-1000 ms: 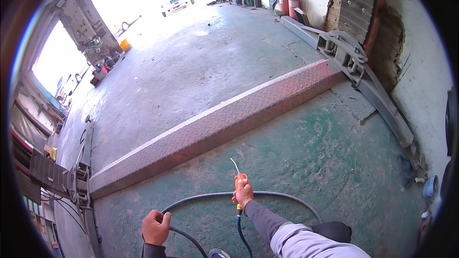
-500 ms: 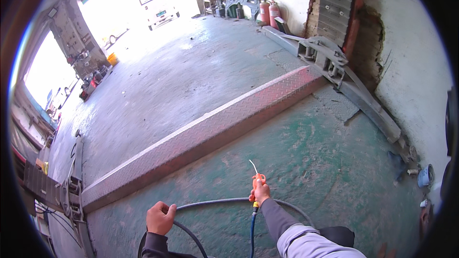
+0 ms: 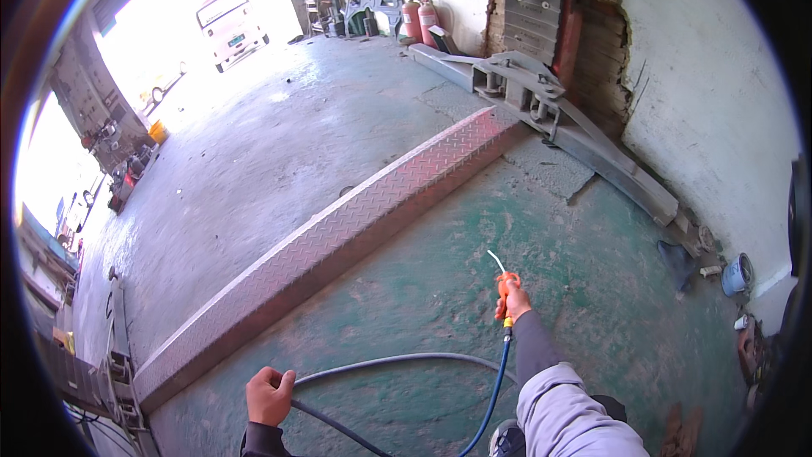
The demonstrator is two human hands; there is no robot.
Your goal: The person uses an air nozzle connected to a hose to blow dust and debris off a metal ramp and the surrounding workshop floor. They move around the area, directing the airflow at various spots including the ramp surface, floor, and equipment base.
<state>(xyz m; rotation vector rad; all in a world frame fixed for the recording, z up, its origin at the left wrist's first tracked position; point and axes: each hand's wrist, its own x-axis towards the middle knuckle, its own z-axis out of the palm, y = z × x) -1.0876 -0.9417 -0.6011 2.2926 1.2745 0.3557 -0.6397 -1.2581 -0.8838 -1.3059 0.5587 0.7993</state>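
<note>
My right hand (image 3: 517,302) is wrapped round an orange air blow gun (image 3: 507,282), whose thin bent nozzle points up and away over the green floor. A blue hose (image 3: 502,377) hangs from the yellow fitting at its base and curves down to the lower edge. At the lower left, my left hand (image 3: 271,395) is closed on a grey hose (image 3: 385,358), which arches from it to the right toward my right forearm. Another dark stretch of hose runs from beneath this hand to the lower middle.
A low tread-plate ramp (image 3: 338,241) crosses the floor ahead. Lift arms (image 3: 529,89) lie at its right end, beside a red and grey post (image 3: 534,8). Red fire extinguishers (image 3: 419,19) stand by the wall. A blue-grey can (image 3: 737,274) lies at the right; a van (image 3: 227,21) stands outside.
The view has turned right. My right hand has carried the blow gun rightward and slightly up, away from my left hand. The blue hose now bows in a wider curve.
</note>
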